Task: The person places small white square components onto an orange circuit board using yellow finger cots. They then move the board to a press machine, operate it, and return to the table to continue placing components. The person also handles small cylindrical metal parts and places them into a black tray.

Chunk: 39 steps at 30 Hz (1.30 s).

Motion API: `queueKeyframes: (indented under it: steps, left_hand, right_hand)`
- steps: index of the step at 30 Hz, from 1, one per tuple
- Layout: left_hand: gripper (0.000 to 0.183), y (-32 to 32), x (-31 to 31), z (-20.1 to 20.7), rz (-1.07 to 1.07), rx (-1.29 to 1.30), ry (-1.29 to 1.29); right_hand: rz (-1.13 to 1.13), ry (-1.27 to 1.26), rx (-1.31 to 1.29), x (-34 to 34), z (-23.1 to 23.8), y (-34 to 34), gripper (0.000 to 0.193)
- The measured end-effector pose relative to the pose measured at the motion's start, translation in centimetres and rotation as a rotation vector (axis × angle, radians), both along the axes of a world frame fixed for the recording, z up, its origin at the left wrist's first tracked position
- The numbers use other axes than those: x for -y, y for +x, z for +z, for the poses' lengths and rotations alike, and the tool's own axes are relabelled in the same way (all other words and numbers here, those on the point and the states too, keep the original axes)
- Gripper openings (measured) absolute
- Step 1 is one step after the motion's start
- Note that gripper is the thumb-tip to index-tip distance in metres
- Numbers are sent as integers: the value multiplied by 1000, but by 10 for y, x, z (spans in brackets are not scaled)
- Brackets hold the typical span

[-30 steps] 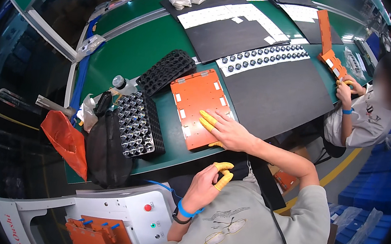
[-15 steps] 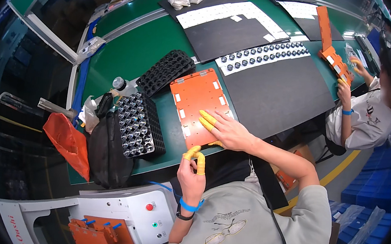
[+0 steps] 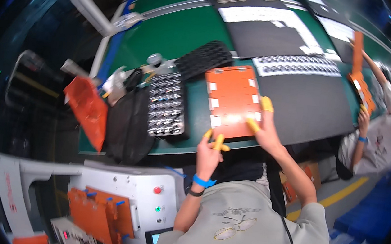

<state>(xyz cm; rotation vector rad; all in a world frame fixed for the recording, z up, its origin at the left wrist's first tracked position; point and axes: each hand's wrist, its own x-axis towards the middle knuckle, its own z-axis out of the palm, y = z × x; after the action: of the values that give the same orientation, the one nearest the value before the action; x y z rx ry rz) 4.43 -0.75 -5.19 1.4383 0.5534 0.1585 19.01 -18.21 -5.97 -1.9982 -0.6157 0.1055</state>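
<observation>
An orange flat plate (image 3: 234,95) with white pads along its sides and small metal pieces at its far edge lies on the green table. At its near right corner is my right hand (image 3: 269,133), with yellow finger covers. Its thumb rests on the plate and a finger stretches beside the right edge, apart from the thumb. My left hand (image 3: 208,157), also with yellow finger covers, is at the near left corner, its fingers spread. Blur hides whether the left fingertips touch the plate.
Left of the plate stand a black rack (image 3: 166,104) of round shiny parts, a black tray (image 3: 204,58), a dark bag (image 3: 130,134) and a red bag (image 3: 87,108). A black sheet (image 3: 307,103) lies right. A co-worker (image 3: 374,141) holds orange pieces. A white machine (image 3: 127,181) stands nearby.
The view has shifted. My right hand has slid from the plate's middle to its right edge. My left fingers, curled together before, have spread by the near left corner.
</observation>
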Motion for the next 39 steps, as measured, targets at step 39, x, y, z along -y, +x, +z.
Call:
queueKeyframes:
  steps: [39]
  left_hand:
    - [61,-94,24,114,-70,549,564]
  right_hand:
    - [97,711,-530,93,99,-11,51]
